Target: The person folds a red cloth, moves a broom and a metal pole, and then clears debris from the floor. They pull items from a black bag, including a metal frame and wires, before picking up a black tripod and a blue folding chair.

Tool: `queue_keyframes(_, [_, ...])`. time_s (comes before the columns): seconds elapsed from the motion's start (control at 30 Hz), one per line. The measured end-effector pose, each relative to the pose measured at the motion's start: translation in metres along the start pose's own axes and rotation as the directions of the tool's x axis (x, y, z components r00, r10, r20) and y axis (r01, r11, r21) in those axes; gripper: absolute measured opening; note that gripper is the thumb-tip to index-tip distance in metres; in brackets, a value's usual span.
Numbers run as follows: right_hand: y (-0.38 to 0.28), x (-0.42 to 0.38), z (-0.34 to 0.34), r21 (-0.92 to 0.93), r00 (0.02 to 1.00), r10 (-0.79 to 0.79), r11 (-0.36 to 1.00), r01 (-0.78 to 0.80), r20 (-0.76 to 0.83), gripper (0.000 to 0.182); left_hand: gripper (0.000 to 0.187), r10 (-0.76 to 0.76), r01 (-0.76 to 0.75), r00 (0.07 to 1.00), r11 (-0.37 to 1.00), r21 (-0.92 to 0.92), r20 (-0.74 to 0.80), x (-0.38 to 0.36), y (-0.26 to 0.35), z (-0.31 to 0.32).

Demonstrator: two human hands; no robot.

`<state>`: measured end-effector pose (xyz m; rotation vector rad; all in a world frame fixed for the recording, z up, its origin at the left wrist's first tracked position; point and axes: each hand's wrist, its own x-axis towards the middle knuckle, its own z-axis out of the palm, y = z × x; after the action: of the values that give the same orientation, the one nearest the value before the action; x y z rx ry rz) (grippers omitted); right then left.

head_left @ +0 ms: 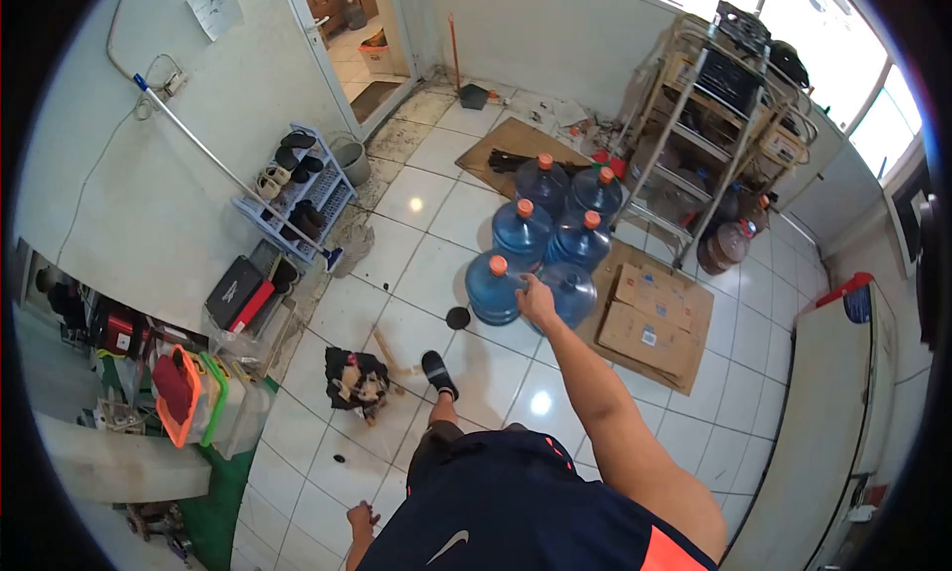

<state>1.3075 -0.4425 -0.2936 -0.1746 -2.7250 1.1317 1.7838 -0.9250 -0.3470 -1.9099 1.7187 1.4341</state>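
Several large blue water bottles stand grouped on the tiled floor, most with orange caps. My right hand [536, 299] reaches over the front pair, its fingers bent at the top of the front right bottle [570, 298], whose neck it hides. Just left of that hand is the front left bottle [494, 295] with its orange cap on. What the fingers hold, if anything, is hidden. Low in the view, my left hand [364, 516] hangs beside my body with its fingers partly curled, away from any object.
Flattened cardboard [650, 323] lies right of the bottles, near a metal ladder [684, 174]. A black bag [356, 380] and a round black object [458, 318] lie on the floor. A shoe rack [317, 194] and grey bucket [352, 164] stand left.
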Motion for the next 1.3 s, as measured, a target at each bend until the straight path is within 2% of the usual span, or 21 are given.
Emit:
queue_keyframes(0.17, [0.0, 0.068, 0.036, -0.277, 0.92, 0.296, 0.934, -0.223, 0.256, 0.036, 0.017, 0.202, -0.207, 0.978, 0.955, 0.214, 0.043, 0.104, 0.088, 0.031])
queue_keyframes(0.23, [0.051, 0.053, 0.073, -0.342, 0.887, 0.446, 0.857, -0.385, 0.119, 0.04, 0.021, 0.231, -0.244, 0.967, 0.96, 0.136, 0.105, 0.131, 0.181, 0.066])
queue_keyframes(0.27, [0.094, 0.033, 0.101, -0.167, 0.89, 0.455, 0.876, -0.452, -0.025, 0.039, 0.023, 0.245, -0.26, 0.96, 0.959, 0.113, 0.136, 0.144, 0.234, 0.08])
queue_keyframes(0.3, [0.112, 0.015, 0.104, -0.23, 0.842, 0.525, 0.841, -0.491, 0.122, 0.03, 0.026, 0.252, -0.27, 0.954, 0.958, 0.097, 0.165, 0.153, 0.283, 0.091])
queue_keyframes(0.37, [0.099, 0.003, 0.092, -0.449, 0.559, 0.74, 0.672, -0.589, 0.374, 0.018, 0.035, 0.369, -0.384, 0.917, 0.92, 0.077, 0.152, 0.168, 0.39, 0.127])
queue_keyframes(0.4, [0.09, -0.003, 0.092, -0.379, 0.535, 0.776, 0.63, -0.678, 0.334, 0.018, 0.029, 0.286, -0.338, 0.918, 0.927, 0.161, 0.276, 0.2, 0.444, 0.142])
queue_keyframes(0.43, [0.083, -0.011, 0.097, -0.3, 0.508, 0.81, 0.583, -0.755, 0.294, 0.019, 0.035, 0.409, -0.458, 0.863, 0.882, 0.116, 0.295, 0.205, 0.494, 0.163])
queue_keyframes(0.47, [0.082, -0.011, 0.105, -0.344, 0.396, 0.867, 0.486, -0.803, 0.303, 0.024, 0.044, 0.522, -0.567, 0.794, 0.821, 0.068, 0.311, 0.199, 0.549, 0.188])
queue_keyframes(0.6, [0.111, 0.014, 0.181, -0.301, 0.06, 0.939, 0.169, -0.938, 0.339, 0.032, 0.062, 0.556, -0.615, 0.773, 0.775, 0.146, 0.305, 0.163, 0.726, 0.27])
queue_keyframes(0.7, [0.028, 0.165, 0.176, -0.298, 0.329, 0.82, 0.498, -0.814, 0.469, 0.027, 0.064, 0.525, -0.622, 0.76, 0.758, 0.196, 0.384, 0.18, 0.818, 0.324])
queue_keyframes(0.73, [0.036, 0.207, 0.214, -0.361, 0.455, 0.877, 0.478, -0.801, 0.153, 0.025, 0.065, 0.493, -0.589, 0.772, 0.791, 0.163, 0.401, 0.197, 0.831, 0.339])
queue_keyframes(0.8, [0.069, 0.326, 0.257, -0.583, 0.547, 0.687, 0.714, -0.387, 0.479, 0.036, 0.06, 0.431, -0.536, 0.798, 0.826, 0.172, 0.421, 0.244, 0.852, 0.363])
queue_keyframes(0.87, [-0.005, 0.464, 0.247, -0.088, 0.691, 0.713, 0.701, -0.708, 0.12, 0.026, 0.05, 0.374, -0.504, 0.83, 0.821, 0.269, 0.413, 0.266, 0.885, 0.381])
queue_keyframes(0.9, [0.0, 0.516, 0.263, -0.094, 0.807, 0.59, 0.805, -0.586, 0.02, 0.023, 0.045, 0.348, -0.49, 0.844, 0.809, 0.324, 0.409, 0.267, 0.91, 0.389])
queue_keyframes(0.93, [-0.014, 0.582, 0.255, -0.182, 0.858, 0.48, 0.874, -0.45, 0.183, 0.027, 0.041, 0.321, -0.475, 0.856, 0.796, 0.374, 0.406, 0.27, 0.932, 0.4])
queue_keyframes(0.97, [-0.053, 0.631, 0.235, 0.027, 0.868, 0.489, 0.87, -0.493, 0.088, 0.028, 0.027, 0.244, -0.384, 0.882, 0.868, 0.315, 0.403, 0.281, 0.952, 0.408])
queue_keyframes(1.03, [-0.112, 0.709, 0.197, 0.107, 0.911, 0.411, 0.905, -0.411, 0.021, 0.029, 0.019, 0.23, -0.31, 0.919, 0.923, 0.229, 0.32, 0.267, 0.988, 0.439])
queue_keyframes(1.13, [-0.104, 0.782, 0.214, 0.167, 0.923, 0.259, 0.962, -0.218, -0.284, 0.032, 0.016, 0.425, -0.485, 0.839, 0.867, 0.113, 0.341, 0.265, 1.024, 0.498])
queue_keyframes(1.2, [-0.085, 0.816, 0.215, 0.102, 0.931, 0.345, 0.937, -0.334, -0.12, 0.034, 0.016, 0.425, -0.539, 0.801, 0.818, 0.199, 0.422, 0.289, 1.062, 0.539])
queue_keyframes(1.23, [-0.071, 0.825, 0.215, 0.063, 0.92, 0.39, 0.92, -0.388, -0.04, 0.035, 0.015, 0.425, -0.592, 0.767, 0.757, 0.277, 0.48, 0.314, 1.08, 0.559])
queue_keyframes(1.3, [-0.034, 0.833, 0.223, -0.099, 0.834, 0.552, 0.83, -0.55, 0.002, 0.038, 0.015, 0.494, -0.868, 0.496, 0.304, 0.392, 0.715, 0.372, 1.12, 0.605])
